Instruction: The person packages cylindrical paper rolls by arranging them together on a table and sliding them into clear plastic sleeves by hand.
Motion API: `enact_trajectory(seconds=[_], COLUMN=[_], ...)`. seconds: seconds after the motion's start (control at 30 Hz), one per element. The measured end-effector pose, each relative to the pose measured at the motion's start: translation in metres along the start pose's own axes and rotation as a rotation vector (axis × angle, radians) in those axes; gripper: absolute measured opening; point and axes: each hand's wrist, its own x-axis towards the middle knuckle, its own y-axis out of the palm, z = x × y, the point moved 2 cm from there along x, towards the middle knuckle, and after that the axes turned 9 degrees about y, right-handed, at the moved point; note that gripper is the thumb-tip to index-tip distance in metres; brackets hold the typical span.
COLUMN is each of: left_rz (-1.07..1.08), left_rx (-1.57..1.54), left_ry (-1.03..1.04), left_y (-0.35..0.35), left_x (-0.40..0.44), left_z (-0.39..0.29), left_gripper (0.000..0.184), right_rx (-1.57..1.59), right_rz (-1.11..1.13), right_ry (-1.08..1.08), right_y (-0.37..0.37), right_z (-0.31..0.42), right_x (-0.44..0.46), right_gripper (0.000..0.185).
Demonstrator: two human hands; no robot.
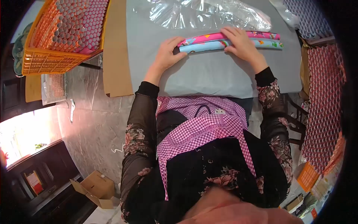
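The left hand (166, 55), thumb and fingers parted, met the ends of a pink patterned roll (207, 38) and a light-blue patterned roll (209, 46), side by side on the gray tabletop (201, 76); the right hand (241, 45) spread over both, near clear plastic (209, 15).

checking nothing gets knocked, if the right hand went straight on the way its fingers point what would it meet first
Probably the clear plastic on the table, just beyond the pink roll that the right hand lies across; depth is hard to judge.
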Motion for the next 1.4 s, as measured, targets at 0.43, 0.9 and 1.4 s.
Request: enact_trajectory(seconds=[0.43, 0.9, 1.4], left_rz=[-0.018, 0.001, -0.017], left_rx=[0.042, -0.012, 0.043], left_ry=[0.037, -0.014, -0.075], left_y=[0.004, 0.004, 0.004], left_x=[-0.009, -0.009, -0.012], left_z=[0.012, 0.006, 0.010], left_gripper=[0.046, 0.046, 0.052], right_rx=[-0.025, 0.065, 0.095], right_rz=[0.172, 0.178, 0.145], right_ry=[-0.105, 0.048, 0.089], right_y=[-0.010, -0.001, 0.005], right_z=[0.017, -0.001, -0.003], right_x=[0.016, 0.005, 0.005], right_gripper=[0.062, 0.064, 0.063])
